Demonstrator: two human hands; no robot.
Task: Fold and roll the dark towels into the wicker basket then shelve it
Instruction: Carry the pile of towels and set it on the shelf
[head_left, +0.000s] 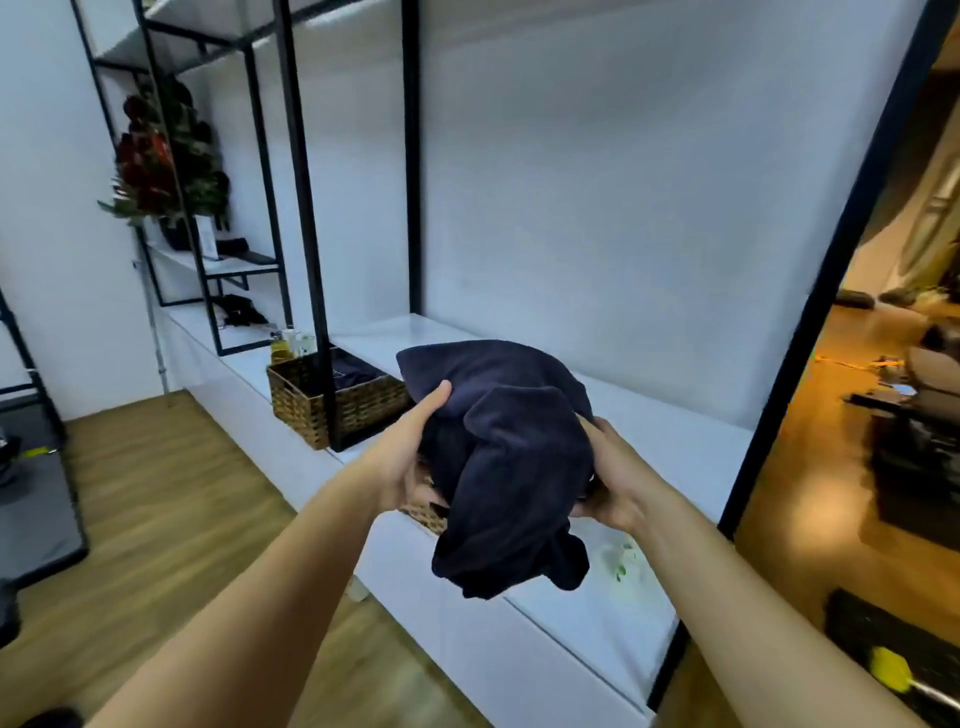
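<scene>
head view: both hands lift a towel-heaped basket.
left hand (415, 457) and right hand (610, 483) grip a small brown wicker basket (428, 512) under loose dark navy towels (506, 457).

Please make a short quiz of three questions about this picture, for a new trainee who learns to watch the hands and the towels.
1. True or false: the dark towels in the hands are neatly rolled.
2. Which hands hold the wicker basket under the towels? A) left hand only B) right hand only C) both hands
3. What stands on the white bench to the left, behind the black post?

Key
1. False: they lie in a loose heap, and one end hangs over the front.
2. C: the left hand and the right hand grip it from the two sides.
3. A second wicker basket with dark cloth inside.
</scene>
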